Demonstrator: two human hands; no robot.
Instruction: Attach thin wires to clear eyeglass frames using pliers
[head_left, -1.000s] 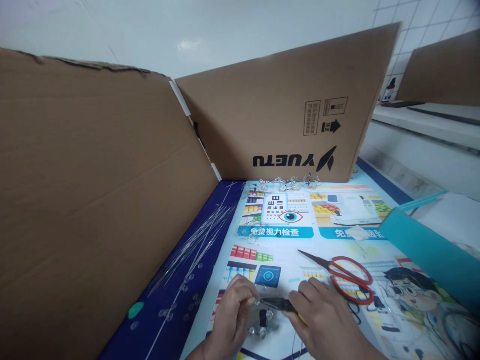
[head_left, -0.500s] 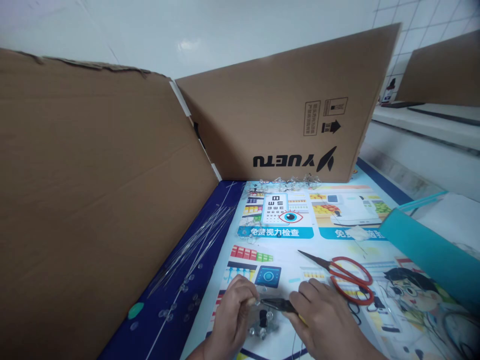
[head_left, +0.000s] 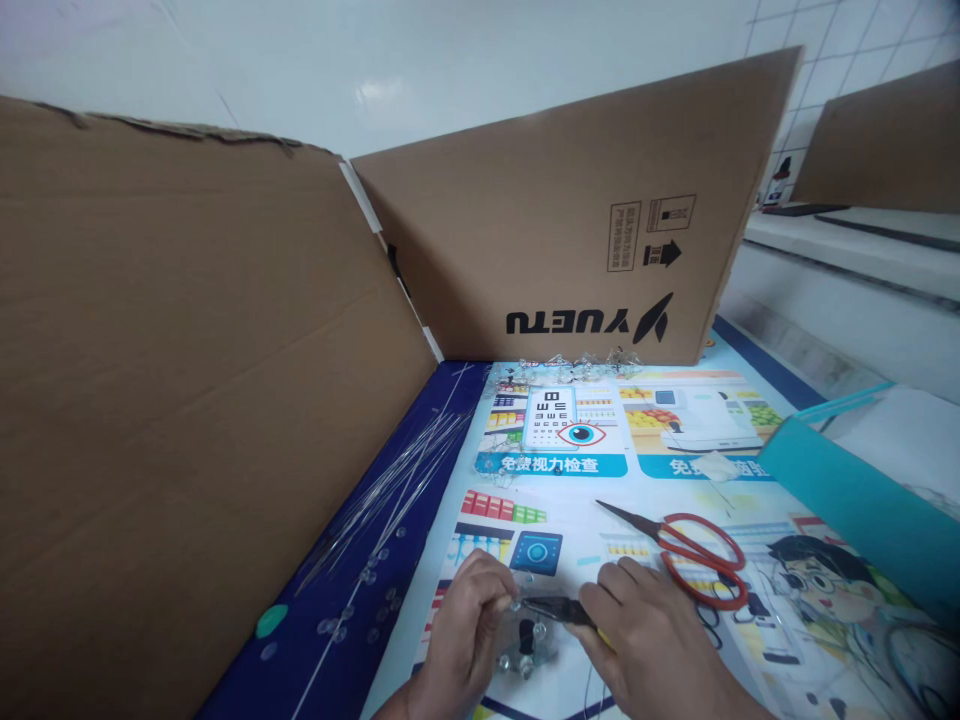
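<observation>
Low in the head view, my right hand (head_left: 649, 630) is wrapped round a pair of pliers (head_left: 556, 608) with dark jaws and a bit of yellow handle showing. The jaws point left and reach a small clear bead (head_left: 515, 604) at the fingertips of my left hand (head_left: 469, 625). My left thumb and fingers pinch this bead; any wire there is too fine to make out. Just below the jaws hangs or lies a cluster of clear beads (head_left: 525, 662) with a black piece among them. Scissors with red handles (head_left: 705, 560) lie right of my hands, blades pointing up-left.
Loose clear beads (head_left: 367, 576) and a bundle of thin wires (head_left: 390, 480) lie on the blue strip at left, near a green disc (head_left: 271, 621). Cardboard panels (head_left: 585, 220) stand behind and at left. Beaded wire pieces (head_left: 570, 370) line the back; a teal box (head_left: 847, 500) is at right.
</observation>
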